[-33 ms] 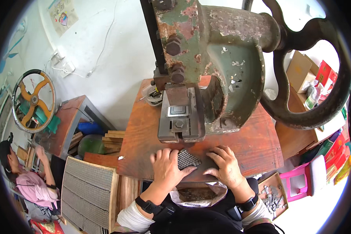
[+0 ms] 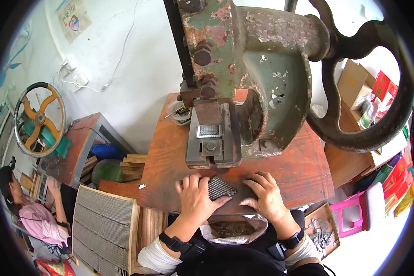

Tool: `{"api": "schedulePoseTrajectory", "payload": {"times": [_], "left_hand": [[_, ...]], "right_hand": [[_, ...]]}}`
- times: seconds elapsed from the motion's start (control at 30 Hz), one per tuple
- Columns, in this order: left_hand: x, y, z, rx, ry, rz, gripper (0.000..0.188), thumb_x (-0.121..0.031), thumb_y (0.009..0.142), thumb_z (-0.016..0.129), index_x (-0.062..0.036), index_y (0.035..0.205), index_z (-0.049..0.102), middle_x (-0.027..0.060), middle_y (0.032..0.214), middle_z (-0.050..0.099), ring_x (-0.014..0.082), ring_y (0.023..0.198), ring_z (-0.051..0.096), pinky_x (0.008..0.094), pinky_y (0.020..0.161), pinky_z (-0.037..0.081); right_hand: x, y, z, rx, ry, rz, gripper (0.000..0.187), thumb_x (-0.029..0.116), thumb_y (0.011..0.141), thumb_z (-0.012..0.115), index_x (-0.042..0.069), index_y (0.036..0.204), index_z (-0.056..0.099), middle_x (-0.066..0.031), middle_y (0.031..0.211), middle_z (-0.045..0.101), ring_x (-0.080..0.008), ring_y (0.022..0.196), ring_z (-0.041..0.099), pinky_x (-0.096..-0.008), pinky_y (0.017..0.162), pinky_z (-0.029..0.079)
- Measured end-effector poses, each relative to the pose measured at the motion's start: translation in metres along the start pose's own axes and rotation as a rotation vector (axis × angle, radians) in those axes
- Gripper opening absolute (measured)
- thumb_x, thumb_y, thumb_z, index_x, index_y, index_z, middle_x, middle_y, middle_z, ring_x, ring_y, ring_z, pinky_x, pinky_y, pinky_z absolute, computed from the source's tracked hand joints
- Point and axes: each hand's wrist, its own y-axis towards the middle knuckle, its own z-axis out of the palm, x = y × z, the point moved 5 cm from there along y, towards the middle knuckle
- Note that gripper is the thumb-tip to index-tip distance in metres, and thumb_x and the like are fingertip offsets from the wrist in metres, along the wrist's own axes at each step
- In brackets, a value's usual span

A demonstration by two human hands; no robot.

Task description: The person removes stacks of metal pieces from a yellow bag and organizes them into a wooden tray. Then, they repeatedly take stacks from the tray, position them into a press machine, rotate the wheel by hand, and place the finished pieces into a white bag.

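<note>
A small dark-grey ridged metal block, perhaps a row of thin strips, lies on the near part of the reddish-brown wooden table. My left hand holds its left side, index finger along that edge and thumb across the near edge. To the right, my right hand rests on the wood with fingers spread and thumb apart, clear of the block. Beyond both hands stands a worn green hand press. On its steel base a small patterned plate sits below the ram.
The press's big handwheel overhangs the right side. A tub stands left of the press. In my lap is a pale bag. A tray of metal bits lies lower right, a ridged-strip panel lower left. Another person sits far left.
My hands and the metal block stay nearly where they were. The other person's raised hand at the far left has shifted slightly right and down.
</note>
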Motion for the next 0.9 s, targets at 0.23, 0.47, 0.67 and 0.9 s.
{"api": "schedulePoseTrajectory", "payload": {"times": [0.23, 0.47, 0.67, 0.9], "left_hand": [[-0.003, -0.009, -0.004, -0.167, 0.040, 0.111, 0.064, -0.051, 0.065, 0.072, -0.0016, 0.103, 0.057, 0.0110, 0.102, 0.056, 0.0294, 0.098, 0.048, 0.0481, 0.082, 0.034], [-0.011, -0.017, 0.004, -0.152, -0.038, 0.079, 0.047, -0.041, 0.072, 0.071, -0.0029, 0.094, 0.056, 0.0125, 0.091, 0.055, 0.0296, 0.081, 0.051, 0.0411, 0.069, 0.040], [0.035, -0.014, -0.010, -0.224, -1.426, -0.723, 0.021, -0.019, 0.085, 0.066, -0.0003, 0.081, 0.058, 0.0011, 0.064, 0.056, 0.0169, 0.054, 0.050, 0.0318, 0.052, 0.041], [0.001, -0.005, 0.004, -0.395, -0.030, -0.120, 0.024, -0.027, 0.082, 0.065, -0.0077, 0.075, 0.052, 0.0114, 0.070, 0.055, 0.0335, 0.063, 0.055, 0.0437, 0.055, 0.044]], "right_hand": [[0.003, 0.000, 0.001, -0.014, -0.031, 0.020, 0.053, 0.037, 0.064, 0.074, 0.002, 0.102, 0.063, -0.0136, 0.106, 0.059, -0.0354, 0.101, 0.053, -0.0446, 0.087, 0.045], [0.001, -0.005, 0.001, -0.046, -0.042, 0.043, 0.040, 0.026, 0.065, 0.076, 0.002, 0.096, 0.065, -0.0120, 0.098, 0.062, -0.0337, 0.096, 0.056, -0.0436, 0.086, 0.046], [0.005, -0.002, 0.000, -0.123, -0.056, 0.002, 0.034, 0.019, 0.064, 0.076, 0.004, 0.093, 0.065, -0.0123, 0.097, 0.063, -0.0335, 0.096, 0.057, -0.0428, 0.086, 0.046], [0.009, 0.003, 0.015, 0.058, -0.241, 0.020, 0.037, 0.021, 0.069, 0.072, 0.010, 0.103, 0.062, -0.0081, 0.110, 0.055, -0.0297, 0.105, 0.050, -0.0436, 0.089, 0.041]]}}
